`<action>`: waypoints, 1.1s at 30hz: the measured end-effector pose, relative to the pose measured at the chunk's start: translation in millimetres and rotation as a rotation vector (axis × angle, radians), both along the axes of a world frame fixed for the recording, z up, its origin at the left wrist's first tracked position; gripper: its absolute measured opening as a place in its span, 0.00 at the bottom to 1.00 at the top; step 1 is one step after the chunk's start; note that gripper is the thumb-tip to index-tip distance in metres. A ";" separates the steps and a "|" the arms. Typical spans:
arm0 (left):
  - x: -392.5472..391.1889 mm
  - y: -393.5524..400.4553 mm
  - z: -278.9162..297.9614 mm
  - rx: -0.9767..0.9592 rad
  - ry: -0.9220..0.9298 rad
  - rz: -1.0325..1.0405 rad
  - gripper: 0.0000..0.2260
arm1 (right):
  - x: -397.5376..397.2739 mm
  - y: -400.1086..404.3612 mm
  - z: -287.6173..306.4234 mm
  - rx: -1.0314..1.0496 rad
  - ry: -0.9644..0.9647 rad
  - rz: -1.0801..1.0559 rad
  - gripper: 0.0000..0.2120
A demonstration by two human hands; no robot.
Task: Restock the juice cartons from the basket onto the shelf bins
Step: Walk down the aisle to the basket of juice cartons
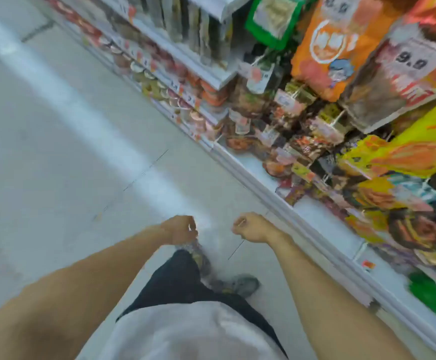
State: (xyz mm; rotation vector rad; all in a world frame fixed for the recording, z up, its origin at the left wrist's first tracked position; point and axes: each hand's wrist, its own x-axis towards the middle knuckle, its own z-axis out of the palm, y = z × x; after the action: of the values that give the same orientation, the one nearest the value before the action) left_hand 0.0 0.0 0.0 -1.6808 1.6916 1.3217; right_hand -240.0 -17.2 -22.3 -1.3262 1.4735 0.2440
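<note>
Both hands are held out over the smooth grey floor (56, 152) beside the snack shelf (263, 175): the left hand (180, 229) and the right hand (250, 229) have curled fingers and grasp nothing, probably because the person is walking between loads. No juice carton or basket is visible. The shelf carries glossy, crinkled bags (341, 45) on pegs.

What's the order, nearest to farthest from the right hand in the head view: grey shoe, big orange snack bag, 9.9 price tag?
From the right hand, which hangs over the floor:
1. Grey shoe, on the floor just below the hand, toward the person.
2. Big orange snack bag, hanging high on the rack, up and right.
3. White 9.9 price tag, further right of the bag.
</note>
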 end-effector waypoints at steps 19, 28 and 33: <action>270.2 -80.4 -15.0 -0.062 0.093 0.641 0.11 | 300.8 -207.1 31.5 -0.017 -0.040 0.390 0.14; 390.8 -184.0 -13.8 -0.010 0.026 0.839 0.11 | 434.7 -366.1 16.9 -0.026 -0.118 0.467 0.09; 466.4 -250.2 4.3 -0.041 0.001 0.946 0.10 | 519.8 -448.7 20.8 0.005 -0.101 0.601 0.11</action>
State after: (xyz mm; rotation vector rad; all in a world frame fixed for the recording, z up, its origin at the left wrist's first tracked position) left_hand 466.4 -250.2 4.3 -2.6434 0.8892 1.6317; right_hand 279.8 -465.9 -1.5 -1.7277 0.9580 0.5568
